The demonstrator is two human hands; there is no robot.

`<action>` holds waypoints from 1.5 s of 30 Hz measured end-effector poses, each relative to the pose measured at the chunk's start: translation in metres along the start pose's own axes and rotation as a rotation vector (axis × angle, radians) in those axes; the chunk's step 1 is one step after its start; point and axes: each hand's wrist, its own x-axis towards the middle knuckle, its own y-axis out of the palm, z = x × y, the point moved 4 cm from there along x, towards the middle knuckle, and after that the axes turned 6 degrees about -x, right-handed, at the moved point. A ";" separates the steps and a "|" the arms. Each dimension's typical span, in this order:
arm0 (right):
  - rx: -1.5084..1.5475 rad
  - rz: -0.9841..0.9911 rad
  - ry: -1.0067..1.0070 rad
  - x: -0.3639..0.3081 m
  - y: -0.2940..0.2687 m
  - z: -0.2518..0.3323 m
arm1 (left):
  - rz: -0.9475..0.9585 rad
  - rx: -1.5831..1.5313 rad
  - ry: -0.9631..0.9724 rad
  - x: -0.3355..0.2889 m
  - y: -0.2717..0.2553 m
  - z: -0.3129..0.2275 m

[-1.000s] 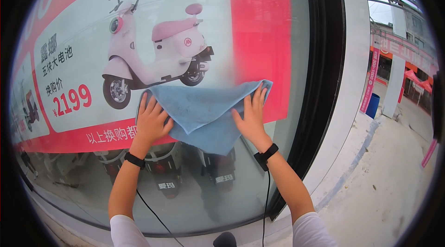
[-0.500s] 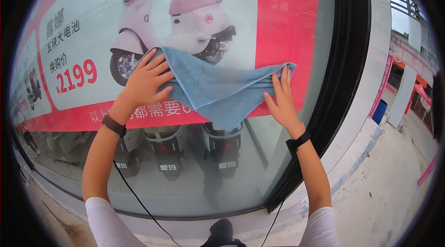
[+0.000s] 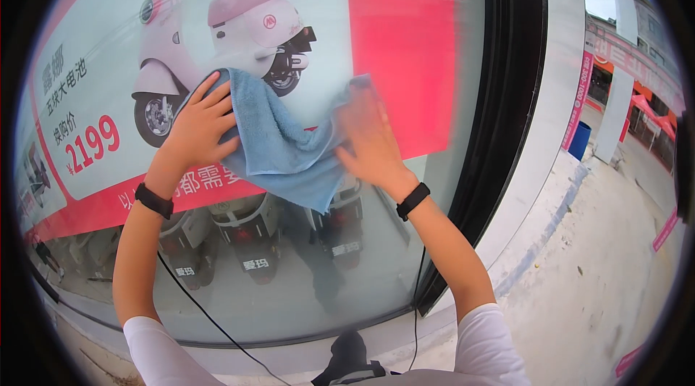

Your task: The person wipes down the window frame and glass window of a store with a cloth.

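Note:
A light blue cloth [image 3: 279,136] hangs in folds against a shop window [image 3: 405,194] that carries a large poster [image 3: 318,60] with a pink scooter. My left hand [image 3: 201,125] lies flat on the cloth's left end with its fingers spread, pressing it to the glass. At the cloth's right end is my right hand [image 3: 369,136], its fingers stretched out and blurred by motion. Between the two hands the cloth bunches up, and a corner droops below the poster's lower edge.
Through the glass show several parked scooters [image 3: 250,241]. A thick black window frame [image 3: 499,132] stands on the right beside a pale wall [image 3: 550,118]. Further right are a blue barrel [image 3: 579,141] and concrete ground [image 3: 572,292]. Black cords [image 3: 210,317] hang near my body.
My right hand has moved left toward my left hand, drawing in the cloth, which was stretched wide before. The view has shifted to the right; my left hand stays on the cloth's left end.

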 end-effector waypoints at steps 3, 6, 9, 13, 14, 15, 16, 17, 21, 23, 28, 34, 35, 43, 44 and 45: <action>-0.093 -0.131 0.198 0.032 -0.029 -0.053 | -0.224 0.191 -0.143 0.009 -0.016 0.028; -0.132 -0.200 0.277 0.034 -0.031 -0.063 | -0.345 0.304 -0.219 0.037 -0.018 0.026; -0.119 -0.233 0.358 0.016 -0.021 -0.065 | -0.366 0.329 -0.246 0.056 -0.004 0.014; -0.036 -0.218 0.593 -0.056 0.003 -0.072 | -0.292 0.156 -0.147 0.073 0.031 -0.037; -0.031 -0.175 0.589 -0.077 0.014 -0.068 | -0.284 0.160 -0.148 0.069 0.037 -0.045; -0.039 -0.125 0.589 -0.104 0.023 -0.066 | -0.248 0.098 -0.105 0.066 0.048 -0.056; -0.039 -0.096 0.588 -0.129 0.031 -0.060 | -0.212 0.037 -0.064 0.062 0.058 -0.067; -0.031 -0.068 0.580 -0.151 0.039 -0.049 | -0.210 0.035 -0.073 0.052 0.065 -0.076; 0.060 0.168 0.604 -0.241 0.059 -0.015 | -0.104 -0.159 0.051 0.017 0.125 -0.124; 0.137 0.312 0.658 -0.265 0.058 -0.019 | -0.096 -0.146 0.045 0.011 0.155 -0.143; -0.059 0.350 0.635 -0.255 0.026 -0.102 | -0.189 -0.108 0.055 0.042 0.145 -0.149; 0.015 0.023 0.619 -0.070 -0.059 -0.164 | -0.483 0.147 -0.281 0.103 0.078 -0.106; 0.030 0.017 0.595 -0.043 -0.062 -0.151 | -0.484 0.151 -0.286 0.104 0.068 -0.096; 0.108 0.126 0.179 -0.050 -0.017 -0.008 | -0.532 0.152 -0.483 0.021 0.061 -0.079; 0.108 0.125 0.203 -0.070 -0.011 -0.005 | -0.495 0.144 -0.460 0.010 0.067 -0.087; 0.107 0.124 0.227 -0.083 -0.004 -0.007 | -0.494 0.139 -0.454 -0.002 0.070 -0.093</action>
